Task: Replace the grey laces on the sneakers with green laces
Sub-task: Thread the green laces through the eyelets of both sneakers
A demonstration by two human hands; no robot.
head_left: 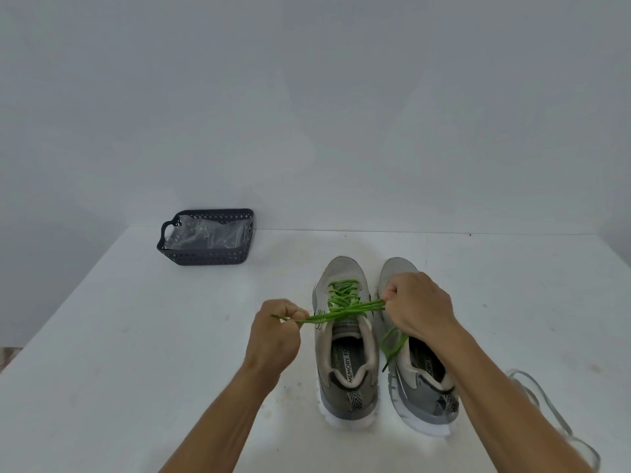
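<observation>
The green lace (pixel 345 310) is already threaded up the left sneaker (pixel 343 339), crisscrossing the eyelets, and its free strands are drawn out in a taut, nearly level bundle across the top of the tongue. That bundle's long axis runs from about 8 o'clock to 2 o'clock, sloping slightly upward toward the right. At its 8 o'clock end the left hand (pixel 276 336) pinches the strands between thumb and curled fingers, just off the shoe's outer edge, with a short tip poking out past the grip. At the 2 o'clock end the right hand (pixel 418 307) holds the other strands in a closed fist, hovering over the right sneaker (pixel 415 373). The knot or crossing lies between the two grips, roughly over the shoe's throat and nearer the right hand, so tightening looks like a matter of pulling the hands apart along that same line. Another green lace end (pixel 392 346) hangs loose below the right wrist, trailing toward 7 o'clock across the right sneaker's opening; how fully that shoe is laced is hidden by the hand. Both sneakers stand side by side on the white worktop (pixel 136 336), toes at 12 o'clock. A grey lace (pixel 560 414) lies discarded at 4 o'clock, and a dark basket (pixel 208 259) with a clear plastic bag sits well apart at 10 o'clock.
</observation>
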